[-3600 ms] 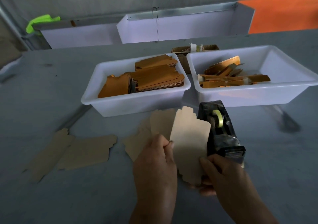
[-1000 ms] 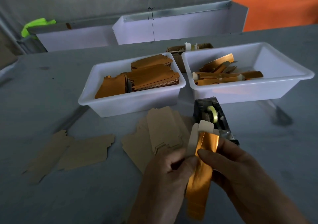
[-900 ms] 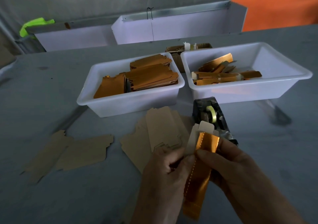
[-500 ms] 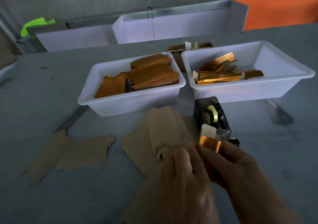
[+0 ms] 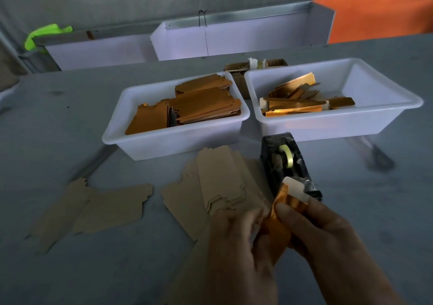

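My two hands cover most of the gold card [image 5: 277, 232], so I can only see its shiny middle and its white top flap poking up. My left hand [image 5: 236, 246] curls round its left edge. My right hand [image 5: 328, 239] pinches its right side with thumb and fingers. The card is up off the table [image 5: 70, 276], right in front of the black tape holder [image 5: 284, 166], and it hides the near end of the holder. My wrists are cut off at the bottom of the view. It is dim, so I cannot tell how the card is folded. A small brown box [image 5: 236, 70] sits behind the tubs, mostly hidden, and I cannot make out what is in it. The left white tub [image 5: 178, 143] holds flat gold cards [image 5: 206, 105] in stacks, too many to count. The right white tub [image 5: 339, 126] holds a loose pile of folded gold pieces [image 5: 302, 103]. I count two tubs, one tape holder with one yellowish roll of tape [image 5: 287, 156] in it, and one card in my hands. Plain brown cards [image 5: 218, 182] lie in a fanned heap on the table just left of the tape holder, and they overlap too much to count. Two more brown cards [image 5: 93, 208] lie further left, touching each other.
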Motion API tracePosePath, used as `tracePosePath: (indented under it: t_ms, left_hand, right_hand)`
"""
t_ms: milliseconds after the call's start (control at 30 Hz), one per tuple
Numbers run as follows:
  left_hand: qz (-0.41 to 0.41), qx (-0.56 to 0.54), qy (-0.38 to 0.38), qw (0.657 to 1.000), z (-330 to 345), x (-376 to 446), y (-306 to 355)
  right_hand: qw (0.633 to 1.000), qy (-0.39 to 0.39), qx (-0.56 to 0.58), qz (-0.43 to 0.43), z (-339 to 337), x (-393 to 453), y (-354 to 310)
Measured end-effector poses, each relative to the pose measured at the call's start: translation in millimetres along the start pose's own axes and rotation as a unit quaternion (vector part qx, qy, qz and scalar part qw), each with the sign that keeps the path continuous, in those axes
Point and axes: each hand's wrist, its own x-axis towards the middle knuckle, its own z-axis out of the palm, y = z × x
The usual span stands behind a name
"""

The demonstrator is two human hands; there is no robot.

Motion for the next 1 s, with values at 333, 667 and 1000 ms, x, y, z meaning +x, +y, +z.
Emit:
tracePosePath:
  t_ms: [333,667,1000]
  left_hand:
    - [-0.215,-0.282,-0.133,0.926,-21.9,12.1,3.7]
    - [-0.243,-0.329,-0.066,0.910,-6.3,23.2,5.6]
    - [-0.272,-0.387,-0.049,0.880,-0.9,27.8,1.9]
  right_hand:
    - [0.994,-0.039,-0.101,-0.022,-5.9,0.1,-12.2]
    - [0.966,0.115,-0.203,-0.109,-35.3,13.6,-21.1]
    - [0.935,0.177,-0.281,-0.127,-73.4,49.4,-28.6]
